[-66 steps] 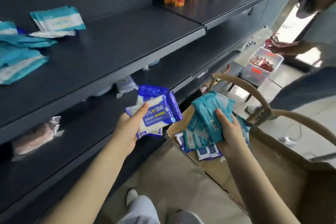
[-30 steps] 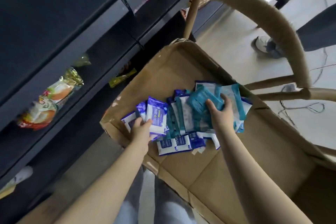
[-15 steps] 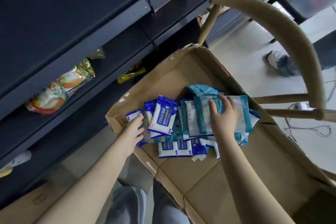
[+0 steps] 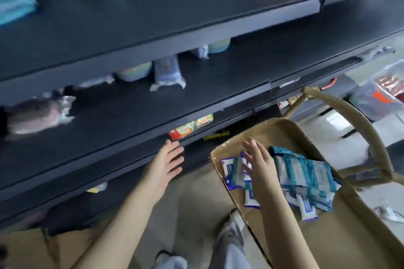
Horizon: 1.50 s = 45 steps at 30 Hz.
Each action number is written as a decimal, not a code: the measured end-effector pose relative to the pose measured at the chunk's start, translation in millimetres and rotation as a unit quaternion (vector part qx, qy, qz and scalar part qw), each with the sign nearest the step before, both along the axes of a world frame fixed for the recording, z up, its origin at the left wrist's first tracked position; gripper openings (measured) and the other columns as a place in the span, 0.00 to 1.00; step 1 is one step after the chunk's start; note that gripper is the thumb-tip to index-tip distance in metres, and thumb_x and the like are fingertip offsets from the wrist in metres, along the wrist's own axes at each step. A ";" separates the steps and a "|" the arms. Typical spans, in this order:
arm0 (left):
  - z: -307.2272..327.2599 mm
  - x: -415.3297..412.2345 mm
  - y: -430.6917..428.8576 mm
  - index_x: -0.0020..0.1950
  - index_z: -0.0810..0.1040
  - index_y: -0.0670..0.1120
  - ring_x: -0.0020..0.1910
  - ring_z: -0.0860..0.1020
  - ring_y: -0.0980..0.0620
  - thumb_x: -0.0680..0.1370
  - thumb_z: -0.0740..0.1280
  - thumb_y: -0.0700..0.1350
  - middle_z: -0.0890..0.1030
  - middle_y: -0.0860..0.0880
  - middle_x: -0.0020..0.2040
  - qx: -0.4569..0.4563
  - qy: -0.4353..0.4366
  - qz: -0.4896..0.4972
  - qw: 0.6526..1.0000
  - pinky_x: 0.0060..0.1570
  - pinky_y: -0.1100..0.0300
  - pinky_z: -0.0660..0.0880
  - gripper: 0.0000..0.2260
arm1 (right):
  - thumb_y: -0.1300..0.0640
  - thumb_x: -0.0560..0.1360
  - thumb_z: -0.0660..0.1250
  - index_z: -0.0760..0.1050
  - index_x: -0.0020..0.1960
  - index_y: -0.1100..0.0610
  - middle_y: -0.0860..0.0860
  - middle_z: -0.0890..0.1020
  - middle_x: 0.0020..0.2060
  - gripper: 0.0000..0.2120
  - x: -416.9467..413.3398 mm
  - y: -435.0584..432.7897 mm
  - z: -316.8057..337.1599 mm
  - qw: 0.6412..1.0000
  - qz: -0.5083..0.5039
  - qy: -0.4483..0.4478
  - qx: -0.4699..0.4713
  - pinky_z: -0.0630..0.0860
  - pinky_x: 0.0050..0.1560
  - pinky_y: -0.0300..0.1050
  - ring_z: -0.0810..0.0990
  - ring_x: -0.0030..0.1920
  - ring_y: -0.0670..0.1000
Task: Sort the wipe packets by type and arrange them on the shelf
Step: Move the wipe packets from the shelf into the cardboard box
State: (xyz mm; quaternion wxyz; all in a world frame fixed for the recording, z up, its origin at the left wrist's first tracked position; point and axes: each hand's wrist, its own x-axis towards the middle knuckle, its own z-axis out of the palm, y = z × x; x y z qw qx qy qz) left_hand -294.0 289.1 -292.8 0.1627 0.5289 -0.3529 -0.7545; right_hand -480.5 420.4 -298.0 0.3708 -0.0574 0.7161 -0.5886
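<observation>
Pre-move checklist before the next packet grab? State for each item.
1. Left hand free: ok, open and empty, in front of the lower shelf edge.
2. Right hand free: ok, fingers spread over the pile, gripping nothing.
3. Packets within reach: ok, blue packets and teal packets lie in the cardboard box under the right hand.
4. Types separated in the box: not ok, blue and teal overlap in one heap.
5. Room on the top shelf: ok, bare dark surface right of the teal packets already there.
6. Labels readable for sorting: cannot tell, the frame is motion-blurred.
</observation>
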 end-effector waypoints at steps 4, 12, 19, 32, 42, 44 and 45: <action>73.6 84.4 -5.9 0.64 0.76 0.54 0.60 0.79 0.53 0.83 0.56 0.58 0.80 0.55 0.63 -0.087 0.023 0.047 0.995 0.54 0.56 0.75 0.16 | 0.48 0.81 0.63 0.77 0.60 0.47 0.43 0.82 0.53 0.10 70.7 -33.5 74.0 0.996 0.071 0.006 -0.061 0.74 0.51 0.43 0.79 0.56 0.46; 210.7 189.0 -42.0 0.67 0.75 0.51 0.61 0.79 0.53 0.84 0.56 0.54 0.81 0.55 0.63 -0.257 0.101 0.105 0.955 0.61 0.53 0.75 0.16 | 0.46 0.82 0.61 0.78 0.62 0.49 0.43 0.82 0.58 0.14 150.0 -102.2 200.2 0.963 0.203 0.075 -0.159 0.75 0.60 0.45 0.80 0.59 0.46; 263.0 237.1 -107.6 0.66 0.75 0.55 0.64 0.77 0.52 0.83 0.56 0.56 0.79 0.56 0.65 -0.341 0.054 0.158 0.925 0.68 0.49 0.70 0.15 | 0.46 0.82 0.60 0.77 0.61 0.47 0.43 0.81 0.59 0.12 170.2 -189.9 259.6 0.942 0.242 0.130 -0.194 0.74 0.62 0.47 0.79 0.61 0.47; 212.9 295.7 -307.9 0.69 0.76 0.48 0.67 0.72 0.52 0.79 0.67 0.48 0.75 0.53 0.67 -0.510 -0.279 0.279 0.764 0.66 0.57 0.67 0.18 | 0.49 0.82 0.63 0.77 0.54 0.46 0.38 0.79 0.51 0.05 168.1 -407.9 244.2 0.912 0.287 0.227 -0.183 0.67 0.57 0.38 0.75 0.59 0.44; 195.9 337.6 -401.5 0.74 0.69 0.47 0.71 0.69 0.42 0.75 0.70 0.58 0.72 0.45 0.71 -0.487 -0.459 0.192 0.718 0.68 0.45 0.66 0.30 | 0.46 0.79 0.65 0.77 0.66 0.46 0.48 0.73 0.61 0.16 196.5 -477.7 204.2 0.840 0.346 0.398 -0.127 0.65 0.72 0.53 0.70 0.67 0.52; 197.3 336.8 -409.4 0.76 0.65 0.50 0.70 0.68 0.41 0.74 0.68 0.64 0.72 0.45 0.71 -0.444 -0.522 0.159 0.711 0.67 0.44 0.64 0.35 | 0.47 0.79 0.65 0.79 0.63 0.44 0.47 0.74 0.58 0.13 197.0 -478.4 206.3 0.834 0.355 0.399 -0.140 0.69 0.70 0.52 0.73 0.63 0.52; 197.3 336.5 -411.7 0.76 0.64 0.51 0.71 0.67 0.40 0.73 0.67 0.66 0.70 0.45 0.72 -0.424 -0.540 0.146 0.713 0.68 0.44 0.62 0.36 | 0.49 0.80 0.65 0.79 0.61 0.43 0.46 0.74 0.56 0.11 197.0 -477.0 207.6 0.831 0.365 0.393 -0.148 0.71 0.67 0.49 0.74 0.60 0.50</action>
